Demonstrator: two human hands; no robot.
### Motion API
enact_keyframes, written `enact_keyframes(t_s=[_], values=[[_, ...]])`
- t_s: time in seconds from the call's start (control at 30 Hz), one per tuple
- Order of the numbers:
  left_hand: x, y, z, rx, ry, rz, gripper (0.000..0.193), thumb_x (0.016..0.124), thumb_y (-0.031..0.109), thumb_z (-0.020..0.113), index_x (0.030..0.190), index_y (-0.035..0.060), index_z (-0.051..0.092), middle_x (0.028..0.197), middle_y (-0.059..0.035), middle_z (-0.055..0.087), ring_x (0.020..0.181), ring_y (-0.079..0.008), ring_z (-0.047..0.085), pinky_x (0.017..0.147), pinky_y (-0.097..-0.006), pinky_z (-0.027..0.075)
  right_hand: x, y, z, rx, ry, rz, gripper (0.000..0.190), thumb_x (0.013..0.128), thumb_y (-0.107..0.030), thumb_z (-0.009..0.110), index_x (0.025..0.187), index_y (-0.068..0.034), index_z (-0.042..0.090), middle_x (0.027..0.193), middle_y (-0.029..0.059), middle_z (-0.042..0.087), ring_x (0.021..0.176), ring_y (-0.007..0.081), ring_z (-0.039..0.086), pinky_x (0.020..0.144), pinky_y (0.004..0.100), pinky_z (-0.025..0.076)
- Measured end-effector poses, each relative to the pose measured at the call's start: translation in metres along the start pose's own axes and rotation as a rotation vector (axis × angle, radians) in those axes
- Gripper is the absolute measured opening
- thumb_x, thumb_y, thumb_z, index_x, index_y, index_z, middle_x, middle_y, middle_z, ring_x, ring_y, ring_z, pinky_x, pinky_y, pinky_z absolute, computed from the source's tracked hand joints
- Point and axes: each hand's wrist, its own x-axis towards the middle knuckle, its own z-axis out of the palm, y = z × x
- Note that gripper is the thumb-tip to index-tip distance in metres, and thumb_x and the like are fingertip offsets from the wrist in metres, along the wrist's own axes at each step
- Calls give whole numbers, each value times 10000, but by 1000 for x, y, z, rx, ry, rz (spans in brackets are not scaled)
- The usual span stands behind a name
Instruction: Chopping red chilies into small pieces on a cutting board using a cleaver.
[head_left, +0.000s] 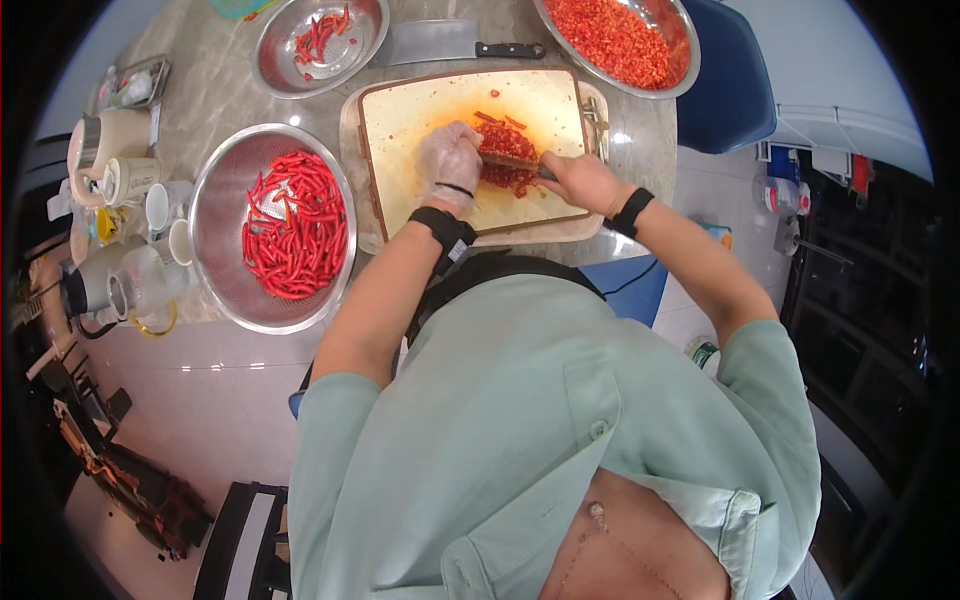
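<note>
My right hand (589, 182) grips the dark handle of a knife (514, 161), whose blade lies across a heap of chopped red chillies (504, 139). A clear plastic glove covers my left hand (451, 161), curled at the heap's left side near the far end of the blade. Its fingertips are hidden, so whether they hold anything is unclear. Under both hands is a cream cutting board (420, 94) with a brown rim, stained orange and dotted with chilli bits. A few longer chilli pieces (491, 118) lie at the heap's far edge.
Left of the board stands a perforated metal basin (214, 217) of whole red chillies. Beyond it are a smaller metal bowl (274, 56) with some chillies and a cleaver (435, 41). Chopped chillies fill another bowl (694, 45). Cups and jugs (139, 277) crowd the table's left end.
</note>
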Motion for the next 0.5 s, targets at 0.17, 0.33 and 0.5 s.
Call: enact_keyframes(t_s=[0.17,0.33,0.5], values=[[18,-6,-14,-169,-60,-180,197,680,-53,386,559,1,532,561,-61,535,558,-143,519,581,-239,441,15,-24,-58,33,-30,-49,340,902,-354,524,982,-32,454,593,181,575,621,389,599,575,467,472],[23,-6,-11,-97,-63,-173,189,687,-27,400,585,-4,557,549,-53,529,535,-139,505,531,-251,403,21,-19,-58,-5,-69,-16,348,907,-355,517,975,-20,451,592,185,573,620,392,597,577,468,472],[7,-13,2,139,68,150,190,684,-11,426,600,0,596,508,-54,523,513,-159,524,512,-281,411,3,-6,-8,-14,-26,34,344,904,-352,522,967,-23,447,605,184,579,608,398,592,563,472,471]])
